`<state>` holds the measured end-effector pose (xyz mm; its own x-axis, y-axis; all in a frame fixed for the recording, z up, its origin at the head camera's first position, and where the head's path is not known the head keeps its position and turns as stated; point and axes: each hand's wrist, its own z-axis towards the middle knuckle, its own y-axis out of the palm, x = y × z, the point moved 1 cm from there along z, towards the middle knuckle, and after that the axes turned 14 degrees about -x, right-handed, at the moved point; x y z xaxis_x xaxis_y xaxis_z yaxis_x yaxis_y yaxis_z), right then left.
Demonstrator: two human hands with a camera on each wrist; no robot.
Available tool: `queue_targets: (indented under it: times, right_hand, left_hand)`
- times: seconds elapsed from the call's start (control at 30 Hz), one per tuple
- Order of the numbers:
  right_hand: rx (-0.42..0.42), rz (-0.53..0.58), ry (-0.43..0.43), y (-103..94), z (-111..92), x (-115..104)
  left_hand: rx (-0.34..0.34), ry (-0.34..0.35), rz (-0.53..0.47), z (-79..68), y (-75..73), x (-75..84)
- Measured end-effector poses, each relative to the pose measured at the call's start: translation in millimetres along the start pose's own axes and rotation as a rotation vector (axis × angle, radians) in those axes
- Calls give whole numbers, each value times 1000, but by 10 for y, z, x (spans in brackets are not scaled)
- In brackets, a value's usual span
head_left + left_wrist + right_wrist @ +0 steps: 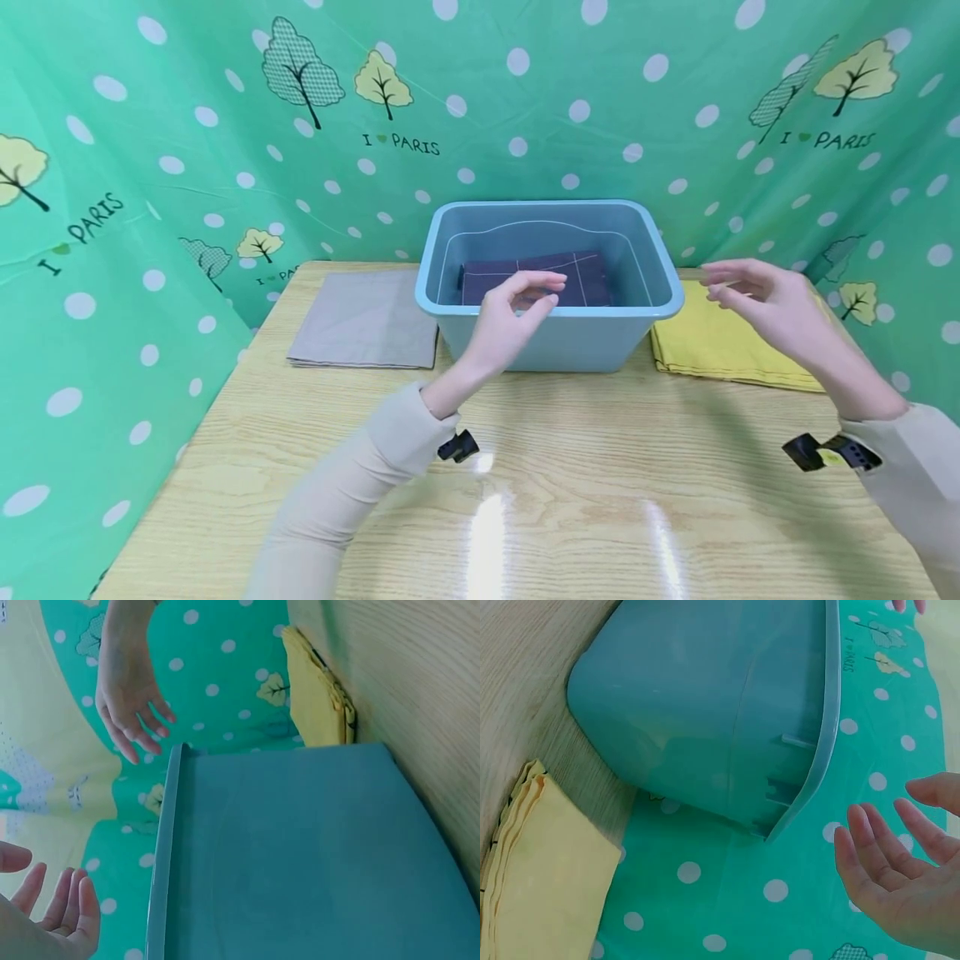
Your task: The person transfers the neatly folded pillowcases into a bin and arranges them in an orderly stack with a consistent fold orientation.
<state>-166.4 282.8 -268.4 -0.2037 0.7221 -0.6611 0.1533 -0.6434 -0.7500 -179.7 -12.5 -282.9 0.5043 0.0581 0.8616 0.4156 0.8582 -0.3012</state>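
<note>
pale sleeves (337, 492) come with black wrist devices (459, 447), the right one partly yellow.

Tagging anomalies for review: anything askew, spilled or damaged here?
Nothing stands out. The blue bin stands upright with the dark cloth inside; the gray cloth and yellow cloth lie folded on either side. No spill or damage shows.

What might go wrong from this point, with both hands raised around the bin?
1. The left hand appears over the near rim of the bin in the head view, so lowering it might bump the rim.
2. The bin stands close between the grey cloth and yellow cloth; sliding it sideways could rumple either.
3. Tipping the bin might shift the dark cloth inside.
</note>
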Motion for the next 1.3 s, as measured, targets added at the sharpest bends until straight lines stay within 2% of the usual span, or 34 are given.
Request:
queue_targets:
  times: [0.23,0.4,0.73,1.0,1.3]
  right_hand:
    - [14,2,-7,-19,-88,89]
    - [24,26,-3,-13,-140,177]
    - [25,34,-15,-14,-224,395]
    - [31,49,44,24,-289,554]
    - [21,47,93,37,-340,736]
  left_hand:
    - [-19,41,-22,-18,210,-55]
    - [-47,42,-14,-39,361,-107]
    - [-105,-24,-44,-83,622,-235]
    - [-116,-36,-41,-89,817,-297]
    - [-128,-108,-61,-50,1050,-402]
